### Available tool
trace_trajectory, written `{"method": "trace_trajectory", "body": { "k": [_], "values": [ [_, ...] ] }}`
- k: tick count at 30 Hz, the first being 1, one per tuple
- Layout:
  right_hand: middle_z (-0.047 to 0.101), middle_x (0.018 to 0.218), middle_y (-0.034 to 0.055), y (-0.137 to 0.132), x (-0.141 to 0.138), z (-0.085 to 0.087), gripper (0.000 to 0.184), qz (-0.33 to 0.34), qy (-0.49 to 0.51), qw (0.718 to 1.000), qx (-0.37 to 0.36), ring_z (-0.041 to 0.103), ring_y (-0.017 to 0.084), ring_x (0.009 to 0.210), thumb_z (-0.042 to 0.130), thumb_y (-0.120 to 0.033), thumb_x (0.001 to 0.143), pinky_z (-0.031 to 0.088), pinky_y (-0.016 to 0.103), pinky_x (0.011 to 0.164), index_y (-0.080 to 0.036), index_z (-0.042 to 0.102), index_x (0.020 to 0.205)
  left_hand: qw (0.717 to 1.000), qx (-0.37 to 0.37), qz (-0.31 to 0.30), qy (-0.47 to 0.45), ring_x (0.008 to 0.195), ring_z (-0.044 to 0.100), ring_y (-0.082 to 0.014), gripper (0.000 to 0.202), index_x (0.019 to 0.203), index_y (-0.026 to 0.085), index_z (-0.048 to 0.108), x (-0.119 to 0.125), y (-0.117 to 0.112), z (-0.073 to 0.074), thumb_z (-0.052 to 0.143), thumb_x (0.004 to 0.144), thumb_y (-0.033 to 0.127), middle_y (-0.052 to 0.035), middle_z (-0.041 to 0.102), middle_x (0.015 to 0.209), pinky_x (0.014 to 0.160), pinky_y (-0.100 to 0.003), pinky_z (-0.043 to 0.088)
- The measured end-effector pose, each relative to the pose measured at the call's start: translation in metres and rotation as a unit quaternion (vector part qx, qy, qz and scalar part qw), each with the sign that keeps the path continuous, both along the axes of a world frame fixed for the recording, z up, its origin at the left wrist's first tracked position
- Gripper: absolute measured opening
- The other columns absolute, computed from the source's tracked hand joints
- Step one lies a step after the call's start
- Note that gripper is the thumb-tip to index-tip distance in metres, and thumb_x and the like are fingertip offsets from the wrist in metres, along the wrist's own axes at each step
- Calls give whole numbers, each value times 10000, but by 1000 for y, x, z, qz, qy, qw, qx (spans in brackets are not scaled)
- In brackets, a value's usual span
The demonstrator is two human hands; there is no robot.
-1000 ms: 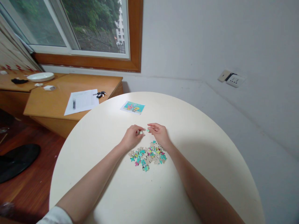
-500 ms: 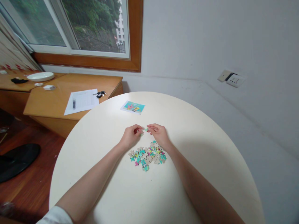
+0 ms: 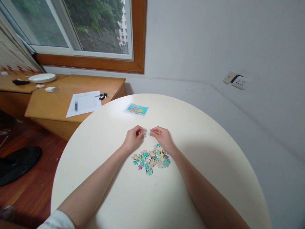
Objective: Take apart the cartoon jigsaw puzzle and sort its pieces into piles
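My left hand (image 3: 133,140) and my right hand (image 3: 162,137) rest side by side on the round cream table (image 3: 119,187), just beyond a heap of loose jigsaw pieces (image 3: 151,158). Each hand pinches a small green puzzle piece between thumb and fingertips. The two pieces (image 3: 146,135) meet, or nearly meet, between the fingertips. Both forearms lie along the tabletop, flanking the heap. A small picture card (image 3: 135,109) with a turquoise cartoon print lies farther back on the table.
A wooden desk (image 3: 59,105) stands to the left under the window, carrying a sheet of paper with a pen (image 3: 83,103), keys (image 3: 102,95) and a white plate (image 3: 42,78). A black round base (image 3: 16,163) sits on the wooden floor. Wall sockets (image 3: 235,81) are at the right.
My hands have drawn slightly closer, bringing the two held pieces together between the fingertips. The heap and the card have not moved.
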State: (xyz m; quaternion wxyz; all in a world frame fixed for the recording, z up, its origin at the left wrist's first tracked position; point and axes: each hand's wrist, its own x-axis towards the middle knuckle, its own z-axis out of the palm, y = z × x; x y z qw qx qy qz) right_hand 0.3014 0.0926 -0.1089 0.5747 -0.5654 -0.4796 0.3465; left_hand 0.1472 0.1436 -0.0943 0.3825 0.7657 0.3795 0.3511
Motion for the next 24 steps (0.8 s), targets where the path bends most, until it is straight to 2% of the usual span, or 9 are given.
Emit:
{"method": "trace_trajectory", "body": {
  "k": [8, 24],
  "values": [
    [621, 613, 4, -1, -3, 0, 80, 0, -85, 996, -16, 589, 139, 593, 582, -246, 650, 483, 270, 618, -174, 610, 671, 999, 19, 37, 11, 530, 440, -88, 48, 722, 161, 555, 0, 3, -2, 524, 706, 128, 27, 574, 630, 535, -204, 334],
    [566, 554, -27, 1, -6, 4, 21, -18, -126, 991, -41, 529, 114, 543, 584, -196, 630, 451, 239, 563, -188, 576, 612, 998, 12, 58, 13, 537, 441, -93, 62, 723, 170, 538, -1, 3, -3, 504, 687, 132, 30, 559, 628, 543, -209, 334]
  ]
}}
